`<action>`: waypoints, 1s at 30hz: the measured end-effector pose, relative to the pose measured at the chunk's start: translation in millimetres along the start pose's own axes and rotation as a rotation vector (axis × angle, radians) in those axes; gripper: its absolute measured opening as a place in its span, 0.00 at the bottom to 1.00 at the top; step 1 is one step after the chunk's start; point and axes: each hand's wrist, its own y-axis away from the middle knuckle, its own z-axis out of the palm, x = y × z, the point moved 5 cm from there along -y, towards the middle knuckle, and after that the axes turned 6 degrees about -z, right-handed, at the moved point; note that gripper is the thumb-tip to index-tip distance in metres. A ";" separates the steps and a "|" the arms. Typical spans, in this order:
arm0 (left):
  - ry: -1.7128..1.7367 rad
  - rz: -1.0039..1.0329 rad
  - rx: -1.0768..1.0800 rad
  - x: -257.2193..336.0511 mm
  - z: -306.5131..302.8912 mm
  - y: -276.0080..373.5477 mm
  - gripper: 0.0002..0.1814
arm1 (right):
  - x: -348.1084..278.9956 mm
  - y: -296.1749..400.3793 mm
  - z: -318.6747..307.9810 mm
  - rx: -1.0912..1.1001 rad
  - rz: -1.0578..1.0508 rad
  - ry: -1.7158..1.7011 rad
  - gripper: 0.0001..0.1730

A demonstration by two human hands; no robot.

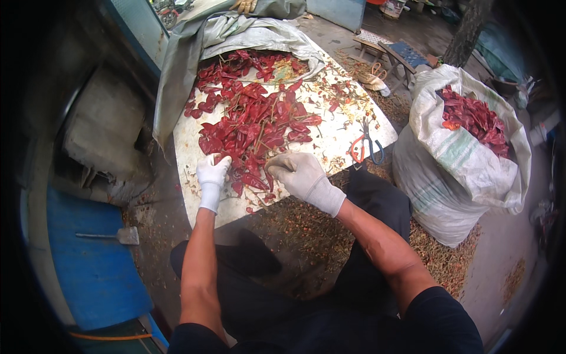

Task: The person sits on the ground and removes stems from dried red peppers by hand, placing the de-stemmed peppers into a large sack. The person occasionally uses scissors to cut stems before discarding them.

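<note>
Dried red chili peppers, many with stems, lie heaped on a pale board before me. My left hand, in a white knit glove, is closed at the heap's near left edge. Red pepper skin shows between its thumb and forefinger. At the near right edge of the heap is my right hand, gloved and palm down with curled fingers. Its fingertips touch or hover over stems and peppers; whether they grip anything is hidden. Scissors with one orange and one dark handle lie at the board's right corner.
A woven sack of red peppers stands at right. Another sack opens onto the board's far end, with someone's gloved hand above it. Stems litter the floor. Low stools stand beyond; a scraper lies on a blue sheet.
</note>
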 end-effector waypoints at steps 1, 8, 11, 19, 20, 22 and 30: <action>0.034 0.061 0.048 9.2 -4.2 4.6 0.17 | 1.3 -0.9 0.8 -0.021 0.006 -0.002 0.15; 0.295 0.117 0.005 65.8 -17.0 52.5 0.16 | 11.7 -4.9 26.0 -0.085 0.134 -0.124 0.16; 0.372 0.154 -0.039 85.2 -16.9 79.1 0.15 | 22.7 -2.4 39.6 -0.113 0.351 -0.472 0.20; 0.340 0.226 -0.276 96.0 1.2 119.5 0.16 | 40.1 -8.6 47.4 0.222 0.446 -0.958 0.22; 0.307 0.245 -0.307 95.4 0.2 118.6 0.16 | 40.4 -9.0 43.8 0.230 0.415 -0.983 0.20; 0.390 0.123 -0.501 90.2 -2.6 111.8 0.17 | 39.6 -11.8 35.1 0.228 0.358 -0.881 0.18; 0.167 0.078 -0.712 88.6 1.6 100.8 0.24 | 11.0 -12.6 24.9 0.206 0.056 -0.345 0.12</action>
